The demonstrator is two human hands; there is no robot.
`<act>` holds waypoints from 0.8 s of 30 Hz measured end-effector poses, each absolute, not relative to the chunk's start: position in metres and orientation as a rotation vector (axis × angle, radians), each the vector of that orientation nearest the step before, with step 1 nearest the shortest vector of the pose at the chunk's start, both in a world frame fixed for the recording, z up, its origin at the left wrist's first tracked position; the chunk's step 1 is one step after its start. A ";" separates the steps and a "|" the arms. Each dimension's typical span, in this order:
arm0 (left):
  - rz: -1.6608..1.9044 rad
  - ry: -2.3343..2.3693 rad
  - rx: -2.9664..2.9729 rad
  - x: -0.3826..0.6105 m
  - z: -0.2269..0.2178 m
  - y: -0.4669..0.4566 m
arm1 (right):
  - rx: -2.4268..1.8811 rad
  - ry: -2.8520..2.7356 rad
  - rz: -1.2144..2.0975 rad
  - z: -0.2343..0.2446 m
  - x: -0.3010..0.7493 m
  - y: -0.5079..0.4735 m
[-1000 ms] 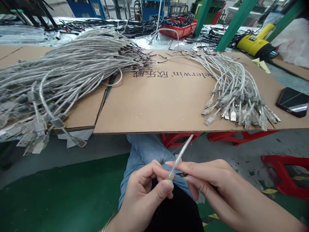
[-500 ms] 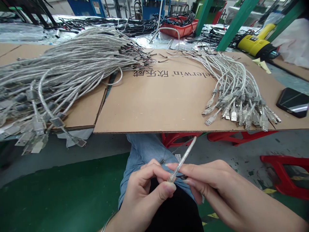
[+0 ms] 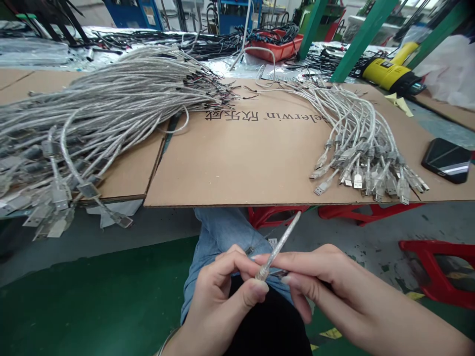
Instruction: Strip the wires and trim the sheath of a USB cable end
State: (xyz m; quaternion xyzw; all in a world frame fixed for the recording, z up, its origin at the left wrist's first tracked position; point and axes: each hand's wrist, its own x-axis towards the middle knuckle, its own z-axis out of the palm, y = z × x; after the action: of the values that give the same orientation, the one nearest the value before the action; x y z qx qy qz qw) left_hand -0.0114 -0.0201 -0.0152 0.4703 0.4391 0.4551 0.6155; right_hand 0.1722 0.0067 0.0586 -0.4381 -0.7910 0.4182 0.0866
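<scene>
Left hand point(image 3: 222, 291) and right hand point(image 3: 326, 282) fingers pinch silver cable point(image 3: 278, 244) end; cable slants up-right, away from fingertips.

Silvery translucent cable point(image 3: 279, 243) at six o'clock; silver-grey cable heap point(image 3: 100, 106) at ten o'clock; brown cardboard point(image 3: 237, 158) with dark lettering; yellow tool point(image 3: 388, 73) at one o'clock; red stool point(image 3: 438, 269); green floor point(image 3: 92, 301); blue jeans point(image 3: 222, 235).
</scene>
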 end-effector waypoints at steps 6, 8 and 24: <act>1.073 1.003 1.049 -0.009 -0.013 -0.020 | -1.185 -2.355 0.917 0.048 0.170 0.003; 1.074 1.002 1.049 -0.009 -0.013 -0.020 | -1.181 -2.356 0.872 0.047 0.170 0.002; 1.046 0.962 1.028 -0.011 -0.015 -0.021 | -1.135 -2.365 0.863 0.047 0.170 0.000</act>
State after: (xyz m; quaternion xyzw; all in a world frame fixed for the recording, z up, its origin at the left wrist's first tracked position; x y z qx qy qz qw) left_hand -0.0111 -0.0215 -0.0152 0.4507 0.4217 0.4587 0.6392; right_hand 0.1705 -0.0002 0.0468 -0.4037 -0.8409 0.3070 0.1887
